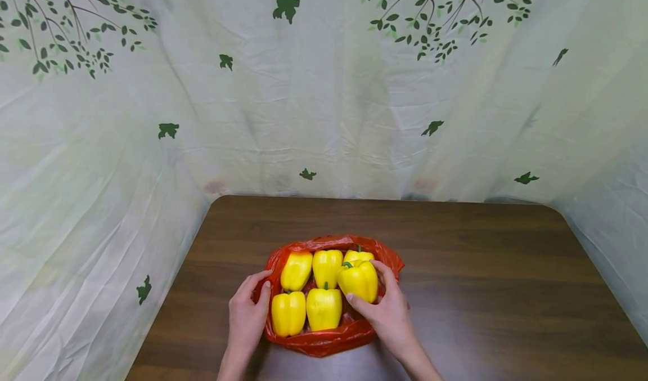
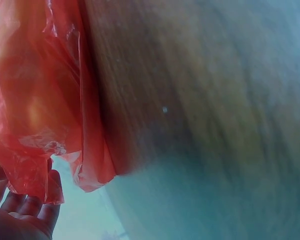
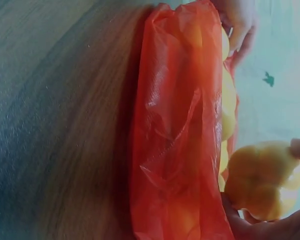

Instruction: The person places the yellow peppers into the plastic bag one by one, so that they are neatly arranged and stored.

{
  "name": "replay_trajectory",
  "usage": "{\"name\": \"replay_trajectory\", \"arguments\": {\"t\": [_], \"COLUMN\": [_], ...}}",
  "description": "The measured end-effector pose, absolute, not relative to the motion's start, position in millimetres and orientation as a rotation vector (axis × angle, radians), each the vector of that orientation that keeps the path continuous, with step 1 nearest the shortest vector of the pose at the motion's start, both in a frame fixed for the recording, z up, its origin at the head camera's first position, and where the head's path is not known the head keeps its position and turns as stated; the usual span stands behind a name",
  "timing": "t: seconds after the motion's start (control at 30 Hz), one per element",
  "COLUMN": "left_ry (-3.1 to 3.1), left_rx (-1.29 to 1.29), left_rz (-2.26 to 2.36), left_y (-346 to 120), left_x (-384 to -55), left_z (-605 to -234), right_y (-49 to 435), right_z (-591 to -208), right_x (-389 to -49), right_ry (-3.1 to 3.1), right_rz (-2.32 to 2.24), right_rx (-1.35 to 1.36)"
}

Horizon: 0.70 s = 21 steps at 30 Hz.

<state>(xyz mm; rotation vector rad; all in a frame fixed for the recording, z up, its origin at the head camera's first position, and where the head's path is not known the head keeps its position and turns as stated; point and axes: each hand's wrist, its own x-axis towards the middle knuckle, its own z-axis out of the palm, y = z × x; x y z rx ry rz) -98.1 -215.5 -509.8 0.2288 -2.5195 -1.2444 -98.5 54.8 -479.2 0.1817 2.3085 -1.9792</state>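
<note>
A red plastic bag (image 1: 321, 346) sits with its mouth spread wide, rim rolled outward, and several yellow bell peppers inside. My right hand (image 1: 392, 313) grips one yellow bell pepper (image 1: 358, 282) between thumb and fingers, raised at the bag's right side. In the right wrist view that pepper (image 3: 260, 180) shows above the bag's rim. My left hand (image 1: 247, 316) holds the bag's left rim between thumb and fingers. In the left wrist view, red film (image 2: 30, 175) drapes over the fingers. Nearest the left hand is a front-left pepper (image 1: 288, 313); another pepper (image 1: 324, 309) stands beside it.
The bag rests near the front of a dark brown wooden table (image 1: 481, 279). Behind the table and along its sides hangs a pale cloth (image 1: 344, 88) printed with green leaves and branches.
</note>
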Motion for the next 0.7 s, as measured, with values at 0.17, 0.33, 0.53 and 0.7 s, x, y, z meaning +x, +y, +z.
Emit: {"name": "replay_trajectory", "arguments": {"t": [0.17,0.33,0.53,0.7], "left_ry": [-2.515,-2.511,-2.508,-2.513], "left_rx": [0.228,0.216,0.209,0.213], "left_rz": [-1.247,-1.229,-1.232,-1.235], "left_y": [-215.2,-214.9,-214.7,-214.8], "left_x": [-98.1,-98.2,-98.7,-98.5], "left_z": [-509.5,-510.0,-510.4,-510.7], "right_y": [51.5,50.9,52.3,53.5], "right_z": [-480.7,-481.5,-483.7,-482.9], "right_x": [-98.3,-95.8,-92.2,-89.7], "right_ry": [2.355,2.400,2.422,2.422], "right_rz": [-1.903,-1.853,-1.777,-1.737], "right_rx": [0.178,0.169,0.194,0.206]}}
